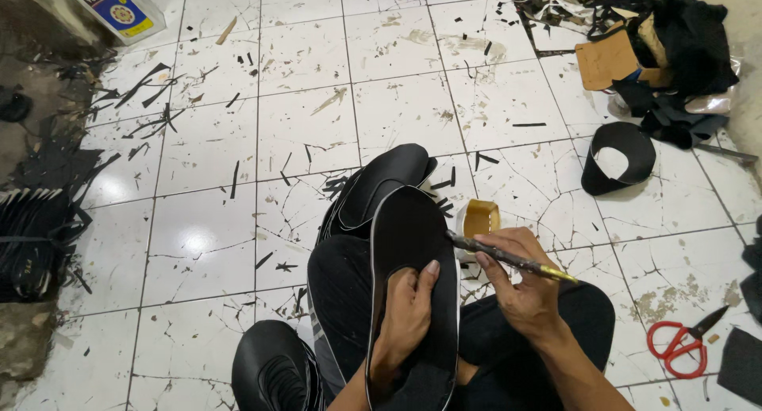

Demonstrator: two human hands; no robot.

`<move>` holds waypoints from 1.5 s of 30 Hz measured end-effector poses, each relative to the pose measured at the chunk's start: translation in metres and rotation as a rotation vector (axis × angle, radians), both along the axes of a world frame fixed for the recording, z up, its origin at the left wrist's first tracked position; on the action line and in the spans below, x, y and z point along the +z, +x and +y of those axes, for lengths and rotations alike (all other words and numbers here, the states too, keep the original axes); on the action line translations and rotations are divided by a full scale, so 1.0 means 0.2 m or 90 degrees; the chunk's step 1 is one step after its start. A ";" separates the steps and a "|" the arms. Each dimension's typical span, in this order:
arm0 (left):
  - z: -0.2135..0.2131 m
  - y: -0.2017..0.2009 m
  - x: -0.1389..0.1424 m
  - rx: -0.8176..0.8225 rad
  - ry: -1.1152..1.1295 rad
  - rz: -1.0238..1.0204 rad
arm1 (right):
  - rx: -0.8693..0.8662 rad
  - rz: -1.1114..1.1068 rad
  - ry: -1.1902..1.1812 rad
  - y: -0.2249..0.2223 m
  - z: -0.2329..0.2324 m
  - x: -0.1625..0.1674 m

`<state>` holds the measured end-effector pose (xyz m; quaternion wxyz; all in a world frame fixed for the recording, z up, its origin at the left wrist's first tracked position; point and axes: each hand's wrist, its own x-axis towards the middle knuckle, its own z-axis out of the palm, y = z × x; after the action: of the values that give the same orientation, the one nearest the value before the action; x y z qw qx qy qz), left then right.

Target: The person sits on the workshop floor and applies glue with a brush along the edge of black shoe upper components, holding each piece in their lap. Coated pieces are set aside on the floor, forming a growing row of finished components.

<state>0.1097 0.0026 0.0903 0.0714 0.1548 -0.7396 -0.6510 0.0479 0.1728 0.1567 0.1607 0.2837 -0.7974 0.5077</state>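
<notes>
We are steadying the black sole piece [413, 244] on our lap, left hand [409, 316] curled under it, thumb on top, long axis running away from us. Our right hand [520, 280], just right of it, is pinching a brush [508, 258] touching its edge, glue cup [479, 218] beyond, on cracked white tile floor [206, 165].

The floor [206, 244] was white glazed tile, cracked and stained, with dark grout. Black offcuts [147, 89] littered it left of the glare spot [193, 240] where overhead light reflected. Far right of that spot lay red scissors [675, 343]; a bare wall [746, 30] rose beyond.
</notes>
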 end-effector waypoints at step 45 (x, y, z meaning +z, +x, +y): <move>-0.08 -0.08 0.12 0.107 0.162 0.140 | 0.123 -0.039 0.026 0.10 0.05 -0.15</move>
<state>0.0931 -0.0136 0.1150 0.1859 0.1518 -0.6232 -0.7443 0.0680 0.1838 0.1262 0.0805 0.3467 -0.7813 0.5127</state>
